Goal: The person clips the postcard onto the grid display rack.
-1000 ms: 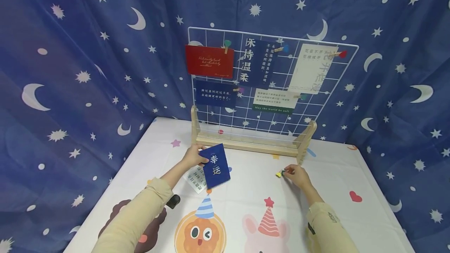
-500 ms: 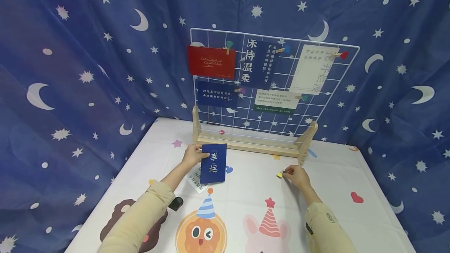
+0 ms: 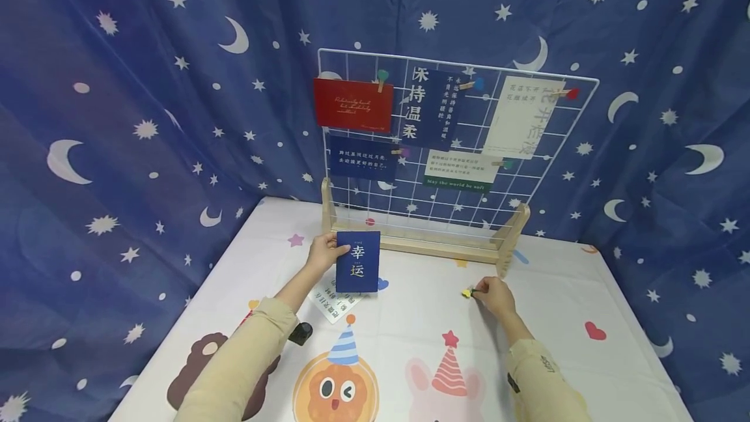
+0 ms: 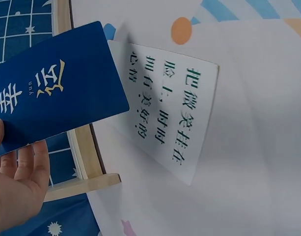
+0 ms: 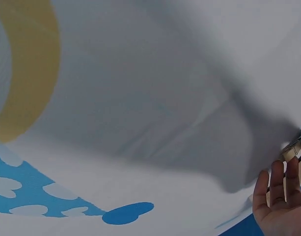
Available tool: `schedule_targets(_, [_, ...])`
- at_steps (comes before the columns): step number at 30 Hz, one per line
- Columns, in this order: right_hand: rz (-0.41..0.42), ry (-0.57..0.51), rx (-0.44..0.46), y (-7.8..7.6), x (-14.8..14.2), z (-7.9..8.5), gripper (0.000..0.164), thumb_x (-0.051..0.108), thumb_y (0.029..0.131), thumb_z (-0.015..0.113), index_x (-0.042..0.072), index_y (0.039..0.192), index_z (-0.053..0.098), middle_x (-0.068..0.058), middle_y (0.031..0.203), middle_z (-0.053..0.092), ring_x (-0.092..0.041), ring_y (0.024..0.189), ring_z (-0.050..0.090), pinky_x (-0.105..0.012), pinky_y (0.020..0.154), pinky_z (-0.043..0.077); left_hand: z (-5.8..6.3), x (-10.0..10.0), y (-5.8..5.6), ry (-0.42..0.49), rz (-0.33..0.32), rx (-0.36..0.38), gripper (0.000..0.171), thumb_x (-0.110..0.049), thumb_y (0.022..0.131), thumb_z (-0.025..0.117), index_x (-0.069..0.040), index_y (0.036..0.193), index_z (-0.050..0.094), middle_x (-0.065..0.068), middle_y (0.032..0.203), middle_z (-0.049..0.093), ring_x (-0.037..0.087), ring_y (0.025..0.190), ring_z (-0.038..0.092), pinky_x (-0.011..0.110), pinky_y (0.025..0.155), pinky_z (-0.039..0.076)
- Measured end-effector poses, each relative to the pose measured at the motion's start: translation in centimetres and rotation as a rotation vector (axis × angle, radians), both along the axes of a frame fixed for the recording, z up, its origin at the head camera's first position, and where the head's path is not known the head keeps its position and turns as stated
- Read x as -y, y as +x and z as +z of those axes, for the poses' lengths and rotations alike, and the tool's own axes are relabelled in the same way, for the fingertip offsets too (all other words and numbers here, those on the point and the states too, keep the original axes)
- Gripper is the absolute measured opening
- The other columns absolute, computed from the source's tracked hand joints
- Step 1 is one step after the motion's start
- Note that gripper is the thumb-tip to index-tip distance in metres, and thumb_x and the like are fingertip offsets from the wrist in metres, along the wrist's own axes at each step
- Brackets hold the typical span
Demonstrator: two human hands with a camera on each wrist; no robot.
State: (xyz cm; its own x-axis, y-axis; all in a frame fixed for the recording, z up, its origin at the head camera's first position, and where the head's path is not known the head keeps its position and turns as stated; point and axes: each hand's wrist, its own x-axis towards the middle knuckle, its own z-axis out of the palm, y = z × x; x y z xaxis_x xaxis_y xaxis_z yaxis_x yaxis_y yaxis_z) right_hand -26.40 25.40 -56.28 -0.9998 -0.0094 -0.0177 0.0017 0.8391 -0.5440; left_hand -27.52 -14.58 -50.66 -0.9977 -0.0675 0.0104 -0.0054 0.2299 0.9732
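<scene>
My left hand [image 3: 324, 254] pinches a dark blue card [image 3: 358, 262] by its left edge, thumb on the front. The card stands nearly upright, its two large pale characters facing me. Below it, a white card [image 4: 175, 108] with green characters lies on the table, partly covered by the blue card in both views. My right hand [image 3: 495, 294], low over the table at the right, pinches a small wooden clip [image 5: 290, 151] with a green head; the fingers hide part of it. A small yellow shape [image 3: 467, 293] shows right at those fingertips.
A white wire grid [image 3: 410, 204] in a wooden stand [image 3: 410, 247] rises at the back. Clipped to it are a red card [image 3: 353, 106], a tall blue card [image 3: 433, 109], a white card [image 3: 518, 119] and others. A patterned blue curtain [image 3: 146, 168] surrounds the table.
The blue card has turned from a tilt to upright and risen slightly with my left hand, showing more of the white card beneath. My right hand has barely moved.
</scene>
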Motion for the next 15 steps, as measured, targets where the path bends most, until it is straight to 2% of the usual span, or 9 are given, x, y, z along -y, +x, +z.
schedule_targets(1, [-0.002,-0.003,0.0,0.0,-0.1,0.1,0.012,0.008,0.08,0.07,0.002,0.076,0.061,-0.008,0.073,0.062,-0.019,0.069,0.054,-0.031,0.061,0.042,0.5,-0.2,0.1,-0.003,0.002,0.013,0.036,-0.012,0.084,0.07,0.005,0.114,0.06,0.023,0.1,0.069,0.032,0.086,0.07,0.038,0.073,0.059])
schedule_targets(2, [-0.005,-0.006,-0.003,0.1,-0.1,0.1,0.012,0.008,0.08,0.07,0.002,0.076,0.061,-0.007,0.072,0.061,-0.019,0.068,0.053,-0.03,0.06,0.042,1.7,-0.6,0.7,-0.013,0.004,0.016,0.034,-0.009,0.085,0.068,0.007,0.114,0.059,0.025,0.101,0.069,0.034,0.088,0.069,0.039,0.075,0.058])
schedule_targets(6, [-0.014,-0.024,-0.011,0.1,-0.3,0.1,0.011,0.007,0.08,0.069,0.002,0.076,0.061,-0.008,0.072,0.061,-0.019,0.067,0.053,-0.029,0.059,0.04,2.0,-0.8,0.2,-0.012,-0.003,0.022,0.033,-0.008,0.086,0.067,0.006,0.115,0.06,0.024,0.103,0.068,0.033,0.091,0.069,0.038,0.078,0.058])
schedule_targets(7, [-0.021,-0.021,-0.014,0.1,-0.3,0.1,0.01,0.008,0.08,0.069,0.002,0.076,0.061,-0.008,0.073,0.062,-0.019,0.068,0.053,-0.029,0.059,0.04,2.9,-1.0,0.7,-0.034,0.014,0.058,0.034,-0.001,0.086,0.064,0.01,0.118,0.057,0.028,0.108,0.066,0.036,0.095,0.067,0.041,0.082,0.056])
schedule_targets(8, [-0.027,-0.018,-0.019,0.1,-0.4,0.1,0.01,0.008,0.08,0.069,0.003,0.076,0.061,-0.009,0.074,0.063,-0.02,0.069,0.054,-0.03,0.059,0.041,1.6,-0.6,-0.3,-0.017,0.003,0.028,0.033,-0.004,0.085,0.066,0.008,0.115,0.058,0.025,0.103,0.068,0.033,0.09,0.069,0.039,0.078,0.058])
schedule_targets(9, [-0.029,-0.017,-0.024,0.1,-0.4,0.2,0.01,0.008,0.08,0.069,0.003,0.077,0.061,-0.01,0.075,0.064,-0.021,0.069,0.056,-0.031,0.059,0.041,-0.7,0.0,-1.9,0.014,-0.009,-0.006,0.034,-0.008,0.083,0.07,0.005,0.113,0.061,0.021,0.098,0.07,0.03,0.085,0.071,0.036,0.073,0.059])
schedule_targets(11, [-0.037,-0.014,-0.033,0.1,-0.6,0.4,0.01,0.008,0.08,0.069,0.003,0.077,0.061,-0.012,0.079,0.066,-0.023,0.071,0.059,-0.032,0.059,0.042,-4.2,0.9,-4.5,0.059,-0.025,-0.059,0.034,-0.014,0.079,0.075,-0.001,0.109,0.065,0.013,0.09,0.073,0.022,0.075,0.071,0.031,0.064,0.059])
schedule_targets(14, [-0.038,-0.017,-0.037,0.3,-0.7,0.7,0.011,0.007,0.08,0.069,0.002,0.077,0.061,-0.015,0.081,0.068,-0.025,0.072,0.061,-0.033,0.059,0.043,-8.4,1.9,-7.9,0.061,-0.042,-0.079,0.04,-0.021,0.078,0.077,-0.004,0.112,0.064,0.011,0.089,0.073,0.021,0.073,0.071,0.031,0.061,0.058])
schedule_targets(15, [-0.041,-0.021,-0.033,0.4,-0.7,0.7,0.011,0.007,0.08,0.069,0.002,0.077,0.061,-0.015,0.081,0.068,-0.024,0.071,0.06,-0.032,0.059,0.043,-9.0,2.0,-8.4,0.055,-0.042,-0.088,0.041,-0.021,0.078,0.076,-0.003,0.113,0.064,0.012,0.09,0.073,0.022,0.074,0.071,0.032,0.061,0.058])
